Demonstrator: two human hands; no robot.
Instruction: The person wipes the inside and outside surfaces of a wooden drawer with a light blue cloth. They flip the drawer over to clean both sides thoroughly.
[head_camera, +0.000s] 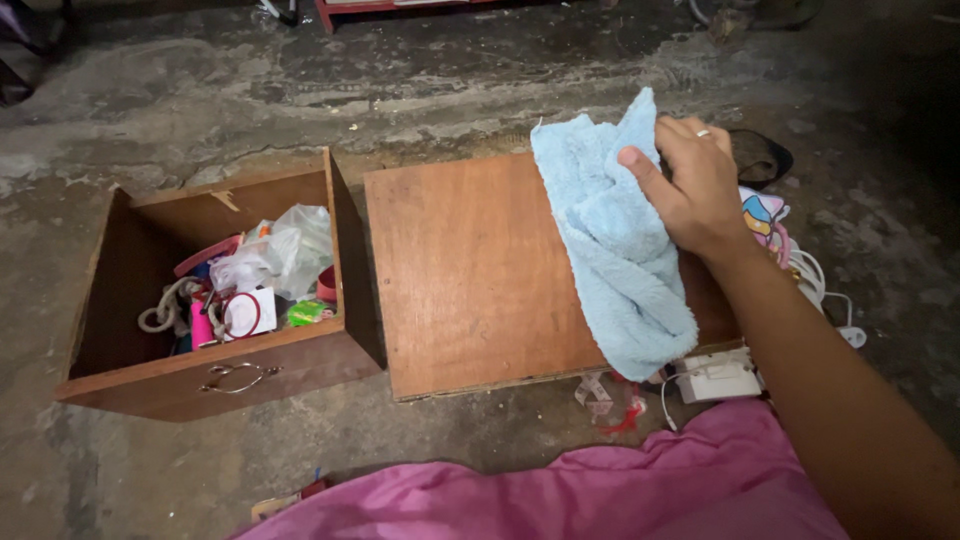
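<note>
My right hand (695, 185) presses a light blue towel (620, 250) against a flat brown wooden board (470, 270) that lies on the concrete floor. A ring sits on one finger. The towel hangs crumpled from the board's far right corner down to its near edge. My left hand is out of view. Left of the board stands an open wooden drawer (130, 290) with a metal handle (238, 377).
The drawer holds plastic bags (285, 250), rope (165, 310) and small coloured items. White chargers and cables (720, 378) lie at the board's right side, with a dark sandal (765, 160) behind. Pink cloth (600, 495) covers the near foreground.
</note>
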